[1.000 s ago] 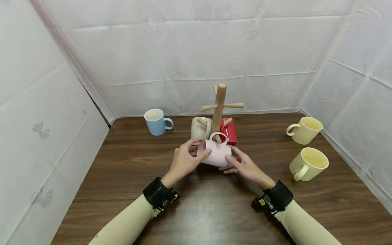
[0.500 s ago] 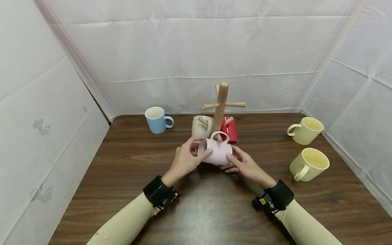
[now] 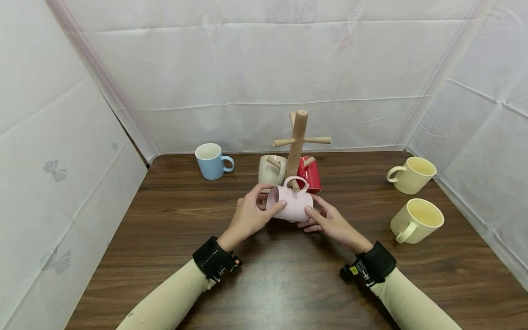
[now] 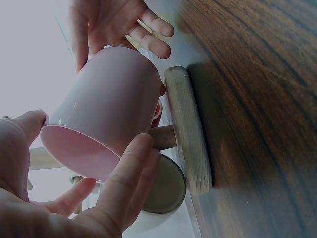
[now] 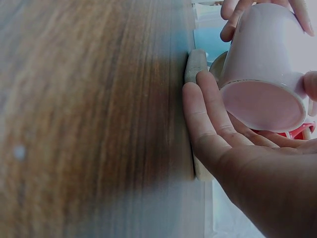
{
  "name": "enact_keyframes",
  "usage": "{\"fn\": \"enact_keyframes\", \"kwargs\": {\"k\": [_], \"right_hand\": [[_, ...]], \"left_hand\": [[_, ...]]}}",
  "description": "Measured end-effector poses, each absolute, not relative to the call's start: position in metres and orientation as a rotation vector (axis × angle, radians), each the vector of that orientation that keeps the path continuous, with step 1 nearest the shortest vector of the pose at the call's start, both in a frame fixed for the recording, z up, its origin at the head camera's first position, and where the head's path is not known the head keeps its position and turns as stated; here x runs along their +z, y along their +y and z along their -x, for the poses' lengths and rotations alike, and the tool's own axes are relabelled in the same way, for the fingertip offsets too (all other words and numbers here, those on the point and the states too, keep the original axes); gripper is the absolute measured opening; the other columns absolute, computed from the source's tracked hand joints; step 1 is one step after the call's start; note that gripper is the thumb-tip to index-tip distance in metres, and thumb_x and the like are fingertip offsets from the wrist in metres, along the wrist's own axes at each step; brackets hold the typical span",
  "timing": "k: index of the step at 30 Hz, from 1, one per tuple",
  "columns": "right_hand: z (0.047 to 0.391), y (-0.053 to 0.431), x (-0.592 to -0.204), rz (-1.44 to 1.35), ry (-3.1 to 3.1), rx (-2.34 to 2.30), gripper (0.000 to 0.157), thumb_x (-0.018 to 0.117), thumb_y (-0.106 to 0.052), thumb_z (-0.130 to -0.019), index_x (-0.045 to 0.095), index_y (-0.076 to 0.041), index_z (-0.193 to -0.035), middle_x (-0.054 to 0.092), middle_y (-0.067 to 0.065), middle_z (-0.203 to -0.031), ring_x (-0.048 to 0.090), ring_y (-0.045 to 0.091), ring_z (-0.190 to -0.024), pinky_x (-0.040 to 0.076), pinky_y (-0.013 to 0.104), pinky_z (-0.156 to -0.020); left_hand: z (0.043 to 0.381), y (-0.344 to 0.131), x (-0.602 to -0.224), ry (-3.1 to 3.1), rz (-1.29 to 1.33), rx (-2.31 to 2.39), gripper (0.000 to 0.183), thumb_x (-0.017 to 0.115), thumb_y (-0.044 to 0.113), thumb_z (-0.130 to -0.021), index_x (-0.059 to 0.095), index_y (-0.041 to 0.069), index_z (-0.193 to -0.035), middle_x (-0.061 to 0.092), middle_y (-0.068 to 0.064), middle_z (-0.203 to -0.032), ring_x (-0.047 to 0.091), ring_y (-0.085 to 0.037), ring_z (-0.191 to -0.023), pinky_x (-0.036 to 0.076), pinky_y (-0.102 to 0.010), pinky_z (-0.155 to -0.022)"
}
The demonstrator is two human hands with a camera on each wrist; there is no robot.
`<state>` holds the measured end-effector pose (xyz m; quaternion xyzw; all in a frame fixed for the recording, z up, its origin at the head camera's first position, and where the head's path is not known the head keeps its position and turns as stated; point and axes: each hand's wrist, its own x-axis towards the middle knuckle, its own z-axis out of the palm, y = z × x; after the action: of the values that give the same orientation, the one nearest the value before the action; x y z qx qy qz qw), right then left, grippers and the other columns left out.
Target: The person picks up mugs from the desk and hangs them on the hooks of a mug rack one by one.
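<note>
Now, pink mug [image 3: 292, 207]: sideways, near peg [image 3: 295, 186] visible through handle [image 3: 295, 178].
My left fingers [image 4: 124, 181]: pinching its open end.
My right fingers [image 5: 216, 107]: holding its base.

TEXT: none legible | right wrist device [image 3: 364, 275]: yellow patch [image 3: 354, 271], perhaps a label, unreadable

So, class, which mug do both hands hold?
The pink mug, tipped sideways: the only pink one, and the only one the left hand and right hand grip.
</note>
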<state>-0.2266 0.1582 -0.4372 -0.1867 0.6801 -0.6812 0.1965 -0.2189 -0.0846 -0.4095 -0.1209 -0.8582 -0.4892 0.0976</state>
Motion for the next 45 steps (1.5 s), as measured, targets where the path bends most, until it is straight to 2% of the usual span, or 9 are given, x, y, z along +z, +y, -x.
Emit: {"fn": "enact_keyframes", "kwargs": {"k": [23,27,30,33,36,41,45], "right_hand": [[0.226,0.161,-0.429,0.542,1.999,-1.833,0.054,0.047,-0.027,-0.098,0.024,-0.013,-0.144,0.056,0.024,-0.113,0.057,0.044,-0.094,0.048,0.056,-0.079],[0.222,0.163,-0.414,0.551,2.094,-1.767,0.054,0.048,-0.023,-0.097,0.026,-0.008,-0.144,0.059,0.024,-0.106,0.057,0.046,-0.091,0.047,0.058,-0.078],[0.219,0.165,-0.404,0.563,2.184,-1.712,0.053,0.051,-0.021,-0.096,0.03,-0.006,-0.142,0.058,0.024,-0.108,0.058,0.045,-0.091,0.048,0.059,-0.077],[0.222,0.169,-0.405,0.589,2.32,-1.637,0.051,0.053,-0.024,-0.095,0.036,-0.008,-0.14,0.057,0.022,-0.114,0.06,0.04,-0.091,0.049,0.058,-0.074],[0.228,0.173,-0.407,0.629,2.508,-1.55,0.047,0.054,-0.029,-0.094,0.043,-0.011,-0.136,0.058,0.017,-0.117,0.062,0.032,-0.088,0.052,0.051,-0.072],[0.232,0.175,-0.396,0.719,2.77,-1.464,0.043,0.054,-0.034,-0.093,0.051,-0.014,-0.131,0.064,0.009,-0.108,0.064,0.017,-0.082,0.053,0.038,-0.067],[0.233,0.173,-0.378,0.768,2.85,-1.523,0.039,0.055,-0.031,-0.094,0.053,-0.015,-0.129,0.067,0.009,-0.101,0.063,0.01,-0.078,0.052,0.032,-0.06]], "left_hand": [[0.217,-0.09,-0.406,-2.548,0.448,-1.424,0.054,0.065,0.054,-0.079,0.055,0.022,-0.121,0.067,-0.005,-0.098,0.062,-0.008,-0.07,0.053,-0.031,-0.062],[0.217,-0.094,-0.403,-2.579,0.473,-1.326,0.055,0.065,0.056,-0.078,0.056,0.022,-0.121,0.067,-0.003,-0.091,0.061,-0.009,-0.069,0.051,-0.03,-0.06],[0.218,-0.099,-0.399,-2.585,0.49,-1.226,0.056,0.067,0.055,-0.077,0.057,0.02,-0.119,0.064,0.0,-0.082,0.059,-0.012,-0.069,0.049,-0.032,-0.059],[0.219,-0.103,-0.393,-2.559,0.505,-1.199,0.054,0.069,0.051,-0.077,0.059,0.017,-0.117,0.061,-0.001,-0.079,0.056,-0.014,-0.069,0.047,-0.033,-0.058],[0.221,-0.107,-0.386,-2.519,0.515,-1.232,0.05,0.068,0.047,-0.079,0.059,0.016,-0.117,0.06,-0.003,-0.08,0.055,-0.014,-0.066,0.048,-0.033,-0.057],[0.227,-0.108,-0.372,-2.41,0.518,-1.306,0.04,0.064,0.044,-0.085,0.06,0.019,-0.116,0.061,0.004,-0.083,0.056,-0.01,-0.065,0.049,-0.031,-0.056],[0.231,-0.106,-0.356,-2.283,0.546,-1.339,0.033,0.062,0.04,-0.087,0.061,0.02,-0.114,0.063,0.006,-0.085,0.058,-0.01,-0.068,0.05,-0.032,-0.059]]}}
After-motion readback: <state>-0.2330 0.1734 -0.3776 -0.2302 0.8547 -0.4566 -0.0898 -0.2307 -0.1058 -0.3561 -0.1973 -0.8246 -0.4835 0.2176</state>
